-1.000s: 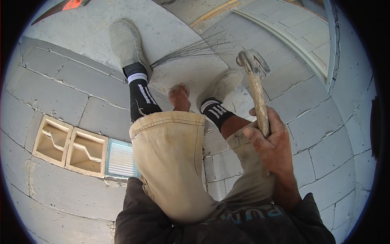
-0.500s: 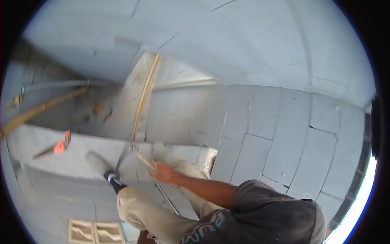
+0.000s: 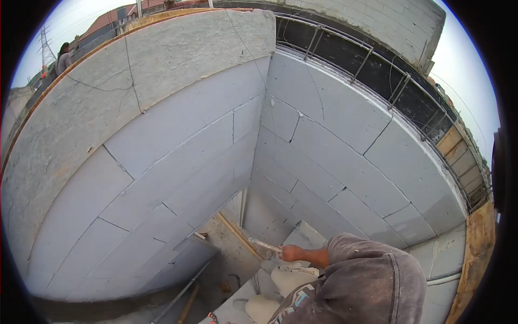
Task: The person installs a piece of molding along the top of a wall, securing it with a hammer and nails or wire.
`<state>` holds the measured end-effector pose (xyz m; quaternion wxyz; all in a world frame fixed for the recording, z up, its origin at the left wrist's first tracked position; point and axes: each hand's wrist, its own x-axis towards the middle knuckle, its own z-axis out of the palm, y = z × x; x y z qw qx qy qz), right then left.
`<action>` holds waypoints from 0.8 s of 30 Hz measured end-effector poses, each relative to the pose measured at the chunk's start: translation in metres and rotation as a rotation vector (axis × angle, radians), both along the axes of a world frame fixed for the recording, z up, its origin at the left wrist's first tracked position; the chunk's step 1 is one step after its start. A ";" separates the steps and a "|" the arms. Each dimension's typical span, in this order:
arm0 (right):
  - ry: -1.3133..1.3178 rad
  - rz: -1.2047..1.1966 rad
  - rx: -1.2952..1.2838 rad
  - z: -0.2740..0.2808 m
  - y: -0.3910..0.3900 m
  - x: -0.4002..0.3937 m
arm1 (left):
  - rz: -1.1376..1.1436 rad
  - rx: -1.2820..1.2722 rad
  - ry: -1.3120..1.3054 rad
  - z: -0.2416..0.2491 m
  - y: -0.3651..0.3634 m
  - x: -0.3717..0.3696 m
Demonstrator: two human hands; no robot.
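Note:
My right hand (image 3: 291,252) reaches out from a dark grey sleeve (image 3: 348,248), its fingers wrapped round a pale stick-like tool (image 3: 264,245). The tool points left, and its far end is too small to name. Below the hand are my knees in light trousers (image 3: 291,278). They are above a grey ledge (image 3: 243,296). Beyond the tool a wooden strip (image 3: 237,235) leans in the gap between the walls. No part of my left hand shows.
Pale block walls (image 3: 183,146) meet at a corner ahead, with a second block wall (image 3: 345,146) on the right. Steel rebar (image 3: 369,54) runs along its top. Timber boards (image 3: 475,259) edge the right side. Another person (image 3: 63,58) is at the far left. An orange-red handle (image 3: 212,317) lies at the bottom.
My view has swung up from the ledge and floor to the walls and sky. The right hand still grips the pale tool and appears lower and further right in the picture.

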<state>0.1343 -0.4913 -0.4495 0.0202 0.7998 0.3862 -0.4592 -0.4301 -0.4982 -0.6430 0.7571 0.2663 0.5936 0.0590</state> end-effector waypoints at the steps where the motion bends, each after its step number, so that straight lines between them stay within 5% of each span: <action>1: -0.063 -0.041 0.088 0.011 -0.018 0.002 | 0.420 -0.261 -0.388 0.005 0.071 -0.002; 2: -0.094 -0.135 0.090 0.021 -0.035 0.001 | 0.385 -0.105 -0.159 0.023 0.097 0.023; 3: -0.080 -0.235 0.096 0.020 -0.060 0.000 | 0.328 0.021 0.096 0.138 0.139 0.098; 4: -0.064 -0.330 0.098 0.017 -0.076 -0.002 | 0.280 0.143 0.082 0.207 0.168 0.144; 6: -0.065 -0.584 0.066 0.070 -0.091 -0.020 | 0.195 0.241 -0.031 0.257 0.224 0.200; 9: -0.055 -0.731 0.285 0.044 -0.128 -0.023 | 0.086 0.353 -0.232 0.331 0.276 0.295; 14: -0.073 -0.813 0.348 0.088 -0.094 0.029 | -0.061 0.548 -0.538 0.475 0.306 0.470; 18: 0.016 -0.740 0.455 0.107 -0.067 0.110 | -0.013 0.682 -0.745 0.553 0.337 0.589; 21: -0.134 -0.655 0.609 0.107 -0.049 0.158 | 0.085 0.665 -0.738 0.584 0.361 0.650; 24: 0.009 -0.610 0.625 0.145 -0.025 0.201 | 0.100 0.552 -0.723 0.594 0.376 0.687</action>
